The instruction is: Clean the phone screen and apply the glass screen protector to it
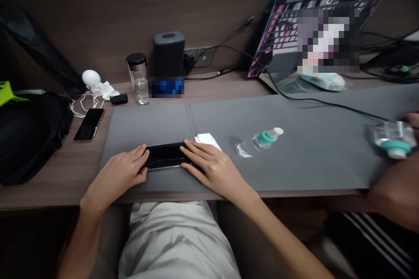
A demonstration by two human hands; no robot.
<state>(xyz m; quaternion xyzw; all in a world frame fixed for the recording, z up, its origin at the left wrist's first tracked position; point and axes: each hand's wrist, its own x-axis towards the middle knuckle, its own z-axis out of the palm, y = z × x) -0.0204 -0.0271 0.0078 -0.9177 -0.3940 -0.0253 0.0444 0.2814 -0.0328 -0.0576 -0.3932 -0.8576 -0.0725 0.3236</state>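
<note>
Risk: black phone (165, 155) lies near the near edge of the grey desk mat (294, 152). A slip of the hands could push it off the mat and over the desk edge.
Risk: small water bottle (258, 143) lies on its side on the mat, not far from the phone. A bump could make it roll.
Risk: right bottle (394, 139) is at the far right of the mat, near another person's hand (413, 118). If it got dropped, it could hit the black cord (327, 104) on the mat.
Tall bottle: tall bottle (139, 80) stands on the far side of the desk. It has a black lid and looks like it has some water in it.
Small bottles: both have a green ring and a pale cap. I cannot tell how much is in them.
Black bag: black bag (29, 139) sits at the left. I cannot see what is inside.
Left hand: left hand (116, 170) is on the left end of the phone.
Right hand: right hand (212, 168) is on the right end, near a white paper (207, 141).
Fingers: on both hands they lie long and close together, with the tips on the phone. I cannot tell how hard they press.
Phone spot: flat on the mat, between the two hands.
</note>
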